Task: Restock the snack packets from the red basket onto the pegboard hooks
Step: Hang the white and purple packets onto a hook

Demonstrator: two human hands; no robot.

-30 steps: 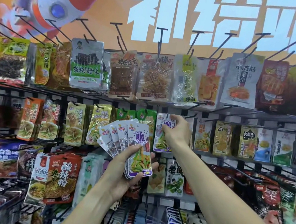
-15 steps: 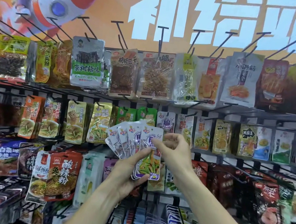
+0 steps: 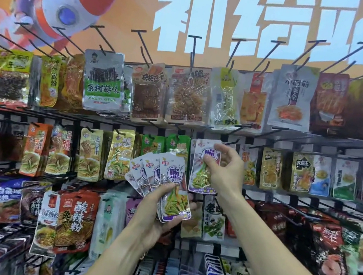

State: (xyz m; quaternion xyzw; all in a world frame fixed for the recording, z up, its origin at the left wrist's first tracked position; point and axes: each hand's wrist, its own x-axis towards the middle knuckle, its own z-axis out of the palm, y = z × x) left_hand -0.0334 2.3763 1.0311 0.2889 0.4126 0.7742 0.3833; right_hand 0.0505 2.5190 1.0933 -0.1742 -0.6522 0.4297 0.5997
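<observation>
The left hand [image 3: 155,207] is gripping a fanned stack of purple-and-white snack packets [image 3: 164,182], thumb lying across the front one, fingers curled behind and mostly hidden by the packets themselves. How many packets are in the fan is hard to count, since only the edges of the rear ones are showing. The right hand [image 3: 223,170] is pinching a single matching purple packet [image 3: 203,167] by its upper part, up against the middle row of the pegboard rack [image 3: 318,140]; the thumb and fingers are covering part of the print, and the hook that the packet is meeting is hidden behind the packet and hand, so whether it is already hanging cannot be told. Just left of it, green packets [image 3: 177,145] are hanging on their hook. The top row's black hooks [image 3: 193,51] are sticking out bare at their tips over an orange rocket poster [image 3: 78,2]. The red noodle packet [image 3: 75,220] is hanging lower left. The lowest rows are being cut off by the frame edge, and both forearms are blocking packets behind them.
</observation>
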